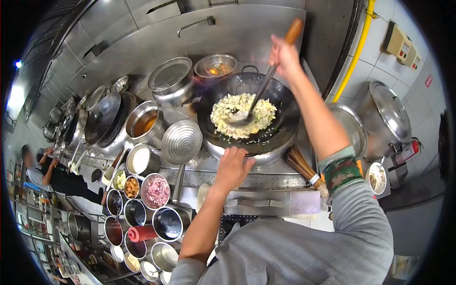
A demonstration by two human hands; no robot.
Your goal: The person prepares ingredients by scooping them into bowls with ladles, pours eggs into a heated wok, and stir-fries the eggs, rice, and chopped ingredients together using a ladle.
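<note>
My right hand (284, 58) is closed around the long shaft of a ladle (262, 88), just below its wooden end. The ladle slants down into a black wok (287, 111), its metal head blurred among fried rice (237, 102) with green and yellow bits. At the wok's near side, my left hand (232, 168) has its fingers curled over the rim; whether a handle lies under them is hidden. The wok sits on a round burner. Left of it, a perforated skimmer (182, 142) rests with its handle toward me.
Pots of sauces, chopped meat (157, 191) and a red bottle (141, 232) crowd the lower left. A bamboo brush (304, 166) lies right of the wok. Behind are a lidded pot (170, 76) and a food bowl (216, 66). Another person (52, 175) stands far left.
</note>
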